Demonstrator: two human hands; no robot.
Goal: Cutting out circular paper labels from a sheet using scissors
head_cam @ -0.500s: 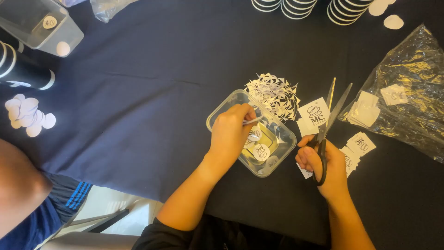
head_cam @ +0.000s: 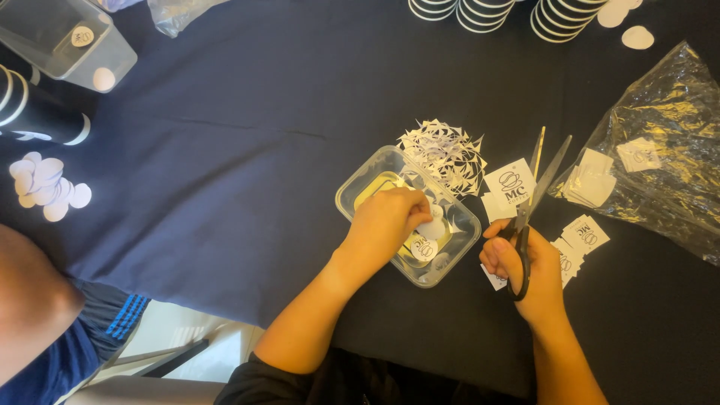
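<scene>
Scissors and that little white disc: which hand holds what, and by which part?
The right hand grips the scissors by their black handle loops, blades open. The left hand pinches a round white sticker by its edge.

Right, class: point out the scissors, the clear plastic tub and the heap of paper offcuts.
scissors [head_cam: 534, 191], head view, on the open blades above the right hand.
clear plastic tub [head_cam: 355, 189], head view, on its bare far-left rim.
heap of paper offcuts [head_cam: 442, 152], head view, on the middle of the white scraps.
</scene>
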